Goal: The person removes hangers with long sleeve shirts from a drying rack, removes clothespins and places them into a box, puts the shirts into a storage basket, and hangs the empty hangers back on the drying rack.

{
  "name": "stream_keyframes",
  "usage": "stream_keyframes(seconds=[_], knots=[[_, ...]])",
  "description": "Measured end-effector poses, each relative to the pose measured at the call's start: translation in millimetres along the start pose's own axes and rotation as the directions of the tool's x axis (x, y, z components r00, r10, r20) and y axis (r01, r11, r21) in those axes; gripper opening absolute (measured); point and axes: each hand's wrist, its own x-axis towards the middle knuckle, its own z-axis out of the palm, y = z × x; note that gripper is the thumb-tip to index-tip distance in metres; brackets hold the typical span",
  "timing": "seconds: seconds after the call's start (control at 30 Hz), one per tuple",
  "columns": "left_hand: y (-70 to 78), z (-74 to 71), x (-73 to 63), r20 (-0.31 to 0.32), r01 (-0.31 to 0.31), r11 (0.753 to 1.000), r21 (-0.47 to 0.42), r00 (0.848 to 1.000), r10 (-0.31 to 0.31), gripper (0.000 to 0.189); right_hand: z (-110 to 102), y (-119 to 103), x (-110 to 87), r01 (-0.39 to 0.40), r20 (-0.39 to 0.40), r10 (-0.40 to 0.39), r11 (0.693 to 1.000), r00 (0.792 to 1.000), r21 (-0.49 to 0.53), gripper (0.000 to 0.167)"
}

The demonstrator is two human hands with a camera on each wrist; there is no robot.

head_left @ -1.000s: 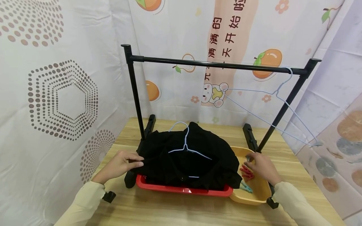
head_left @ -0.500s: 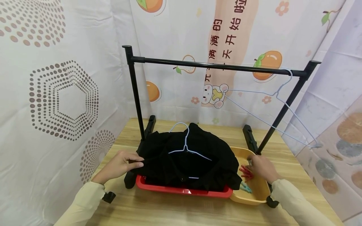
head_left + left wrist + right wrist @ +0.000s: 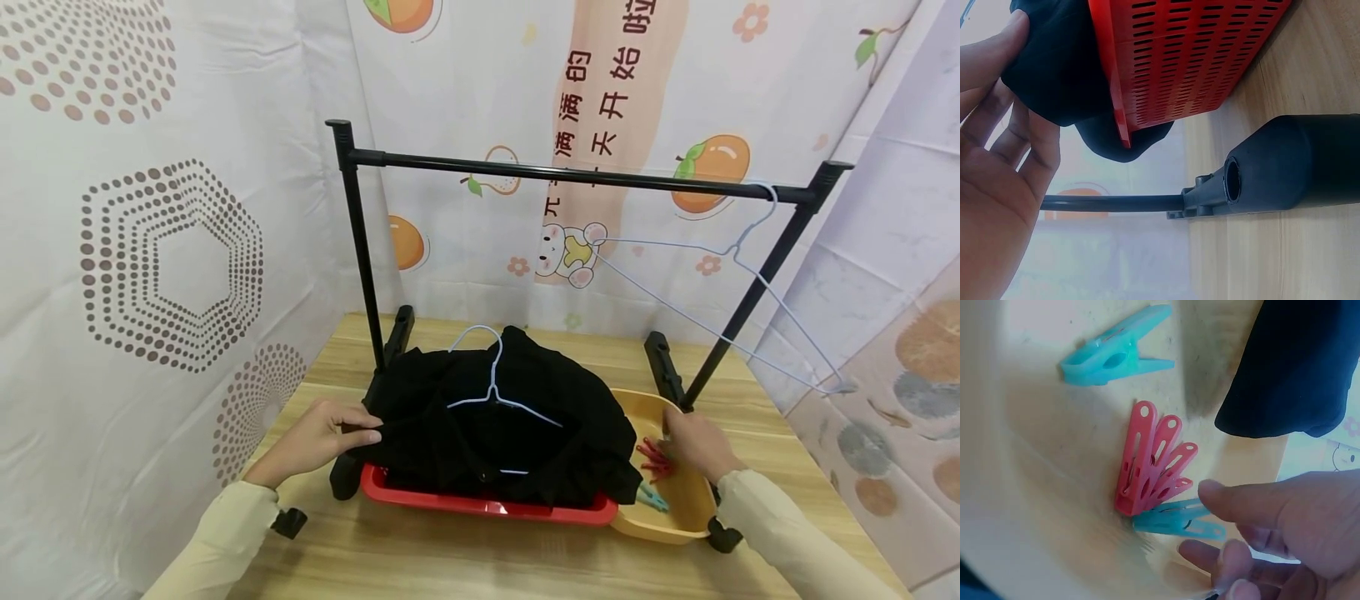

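Observation:
A black shirt (image 3: 540, 367) lies heaped in a red basket (image 3: 487, 505), its collar opening facing up with a light-blue wire hanger (image 3: 492, 385) in it. At the shirt's left edge my left hand (image 3: 326, 433) pinches the fabric between thumb and fingers, seen also in the left wrist view. My right hand (image 3: 697, 446) reaches down inside a yellow basin (image 3: 637, 533). In the right wrist view its thumb and finger stand apart on either side of a turquoise clothespin (image 3: 1169, 520). Several red clothespins (image 3: 1141, 462) lie beside that one. Another turquoise clothespin (image 3: 1116, 353) sits apart.
A black clothes rack (image 3: 570, 175) spans the wooden table (image 3: 450, 558) above the basket and basin. One bare blue hanger (image 3: 738, 246) hangs at the right end of its bar. Printed curtains (image 3: 465, 75) stand behind and at both sides.
My right hand has lowered slightly and moved a little to the right within the basin. The left hand keeps its hold on the shirt in the same place.

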Motion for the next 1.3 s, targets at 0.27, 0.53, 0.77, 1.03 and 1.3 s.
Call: stream_keyframes(seconds=[0.27,0.53,0.77,1.03,1.3], knots=[[0.2,0.1,-0.3,0.001,0.019,1.0,0.004,1.0,-0.019,0.022,-1.5,-2.8,-0.6,0.028,0.007,-0.028,0.999,1.0,-0.017,0.02],[0.5,-0.2,0.6,0.003,0.015,1.0,0.006,1.0,-0.015,0.022,-2.0,-3.5,2.5,0.015,0.032,-0.016,0.999,0.999,0.032,0.015],[-0.6,-0.1,0.1,0.004,0.036,0.999,0.003,0.999,-0.036,0.022,-15.1,-9.3,4.9,0.088,-0.027,-0.085,0.979,0.996,0.181,0.016],[1.3,-0.6,1.5,0.002,0.05,0.999,0.01,0.999,-0.05,0.023,-37.8,-42.4,-9.1,0.406,-0.199,-0.356,0.837,0.913,0.367,0.011],[0.8,-0.6,0.8,0.01,0.056,0.998,-0.002,0.998,-0.056,0.023,-47.1,-71.3,-22.4,0.56,-0.133,-0.563,0.71,0.815,0.428,0.011]])
